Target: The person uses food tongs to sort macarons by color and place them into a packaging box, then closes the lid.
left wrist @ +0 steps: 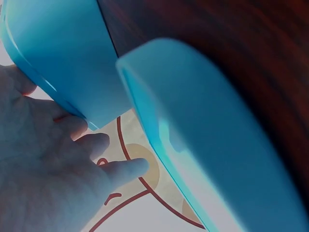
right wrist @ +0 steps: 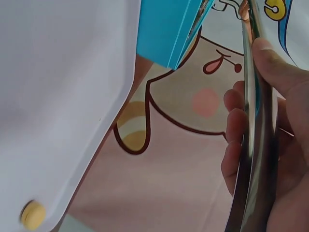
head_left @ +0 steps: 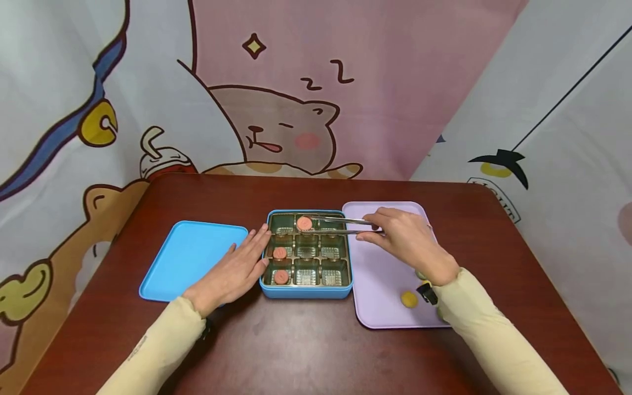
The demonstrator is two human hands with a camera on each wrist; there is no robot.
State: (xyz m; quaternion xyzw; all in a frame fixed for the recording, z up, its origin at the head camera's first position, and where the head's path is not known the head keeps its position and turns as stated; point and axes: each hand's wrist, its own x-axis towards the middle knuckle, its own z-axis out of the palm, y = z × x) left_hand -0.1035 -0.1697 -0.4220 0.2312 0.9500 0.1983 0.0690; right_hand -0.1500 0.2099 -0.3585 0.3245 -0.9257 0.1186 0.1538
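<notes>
My right hand (head_left: 407, 238) grips a pair of metal tongs (head_left: 340, 220), also seen as long steel arms (right wrist: 260, 145) in the right wrist view. Between the tong tips is a pink round disc (head_left: 304, 223), over the back row of a blue box (head_left: 306, 293). That box has a gold divided insert with square compartments. Two more pink discs, a middle one (head_left: 280, 253) and a front one (head_left: 281, 277), lie in its left column. With fingers extended, my left hand (head_left: 234, 269) rests its fingertips at the box's left rim.
A flat blue lid (head_left: 192, 258) lies left of the box, partly under my left hand in the head view. On the right, a lilac tray (head_left: 372, 307) carries a yellow disc (head_left: 408, 299) and green pieces partly hidden by my right arm. A patterned curtain hangs behind the brown table (head_left: 296, 351).
</notes>
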